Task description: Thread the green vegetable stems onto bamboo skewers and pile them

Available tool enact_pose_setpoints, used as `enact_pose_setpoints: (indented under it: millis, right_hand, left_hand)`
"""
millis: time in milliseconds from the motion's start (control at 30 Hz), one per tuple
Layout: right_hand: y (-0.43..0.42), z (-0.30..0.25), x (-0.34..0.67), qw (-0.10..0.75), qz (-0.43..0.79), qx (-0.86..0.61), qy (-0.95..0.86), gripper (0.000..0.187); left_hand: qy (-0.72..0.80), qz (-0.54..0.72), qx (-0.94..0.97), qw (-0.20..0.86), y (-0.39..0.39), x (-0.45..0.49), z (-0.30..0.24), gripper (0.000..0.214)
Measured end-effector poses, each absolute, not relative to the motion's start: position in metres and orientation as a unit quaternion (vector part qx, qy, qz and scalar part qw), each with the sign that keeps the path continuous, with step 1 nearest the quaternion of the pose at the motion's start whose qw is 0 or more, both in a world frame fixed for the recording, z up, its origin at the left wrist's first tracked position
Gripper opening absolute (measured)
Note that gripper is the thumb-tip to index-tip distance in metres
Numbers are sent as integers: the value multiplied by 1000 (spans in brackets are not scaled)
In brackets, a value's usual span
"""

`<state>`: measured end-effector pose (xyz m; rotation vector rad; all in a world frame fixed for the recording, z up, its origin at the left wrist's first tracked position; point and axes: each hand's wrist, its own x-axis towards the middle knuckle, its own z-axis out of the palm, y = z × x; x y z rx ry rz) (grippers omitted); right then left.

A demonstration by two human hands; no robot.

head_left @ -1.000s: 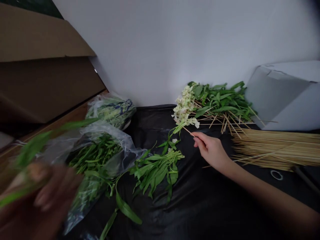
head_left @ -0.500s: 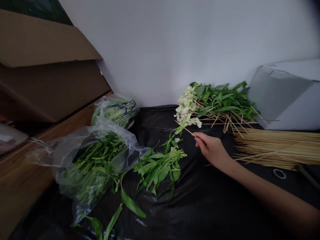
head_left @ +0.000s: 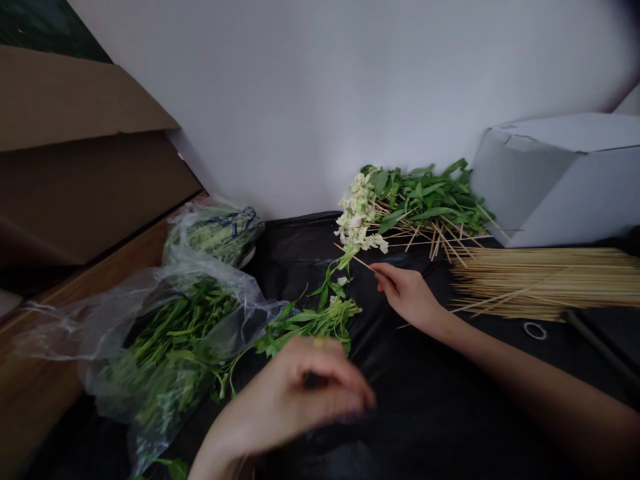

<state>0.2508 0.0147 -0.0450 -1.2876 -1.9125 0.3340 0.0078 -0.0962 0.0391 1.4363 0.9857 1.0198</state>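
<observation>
My right hand [head_left: 407,292] pinches a thin wooden skewer [head_left: 356,257], whose far tip lies by the green stems under a heap of pale, ruffled pieces [head_left: 357,213]. Near the camera, my left hand [head_left: 305,383] is slightly blurred, its fingers curled and thumb pressed toward them; anything between them cannot be made out. Just beyond it, partly covered by it, lies a small bunch of leafy green stems [head_left: 325,320] on black plastic sheeting [head_left: 425,407]. Behind the right hand is a pile of skewered leafy greens [head_left: 430,197], with many skewer ends sticking out.
At left, a clear plastic bag [head_left: 115,320] holds more greens, with a second bag of greens [head_left: 210,233] behind. A cardboard box [head_left: 75,193] stands far left. At right are many loose skewers [head_left: 540,280], a white box [head_left: 555,180] and a small ring [head_left: 535,331].
My left hand has come into view from below, in front of the leafy bunch. The right hand keeps its grip on the skewer. The whole view has shifted slightly.
</observation>
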Motion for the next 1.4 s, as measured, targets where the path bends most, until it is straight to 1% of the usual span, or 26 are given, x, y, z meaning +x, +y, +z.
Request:
enact_pose_setpoints:
  millis: [33,67,100,133,167,267,367,433,467,533,633,700,800,933,1000,1067,1167,1267,1400]
  right_hand:
    - [15,-45,251,395,130,-506,-756,32]
    - [15,-46,251,395,129,-505,-757,32]
    - [15,-46,251,395,127,-504,-758,31]
    - [15,-47,251,394,126,-503,-759,31]
    - [16,-47,251,394,125,-503,-759,31]
    - [16,-49,251,394,123,-501,-761,32]
    - [17,-50,251,396,122,-500,-760,32]
    - [17,-50,252,397,122,-499,-760,32]
    - [17,-50,252,397,122,-499,-760,32]
    - [17,-49,252,397,122,-499,-761,32]
    - [17,-48,251,396,125,-500,-760,33]
    - [16,-48,251,394,128,-501,-760,33]
    - [15,-47,250,394,132,-500,-760,33]
    - [12,-38,250,409,136,-487,-759,32]
    - [10,-29,250,413,155,-468,-766,32]
    - [5,-19,251,396,192,-444,-780,32]
    - [-2,-5,251,347,247,-396,-814,32]
    - [-9,1,249,309,257,-351,-846,32]
    - [-13,-2,243,313,243,-358,-845,34]
  left_hand:
    - [440,380,651,488,-78,13,34,12]
    - [467,312,712,422,-62,17,27,13]
    - [506,276,743,340,-49,19,20,15]
    - [528,238,762,288,-39,20,11,15]
    - [532,207,779,260,-33,20,3,15]
    - [499,158,813,256,-28,16,-16,19]
    - [500,158,812,257,-30,13,-24,20]
    - [501,170,799,286,-28,12,-25,17]
    - [494,181,787,322,-27,11,-24,14]
    - [471,209,739,433,-23,7,-21,10]
    - [424,298,621,587,-20,-4,-17,16]
    - [390,383,543,638,-21,-11,-16,21]
    - [333,485,436,681,-21,-16,-16,26]
    - [271,574,308,708,-19,-16,-17,27]
    - [276,595,271,704,-16,-15,-19,25]
    - [290,610,247,695,-12,-16,-22,25]
    - [303,622,231,684,-8,-19,-26,25]
    - [311,628,232,675,-7,-20,-28,24]
    - [329,626,251,661,-7,-19,-28,27]
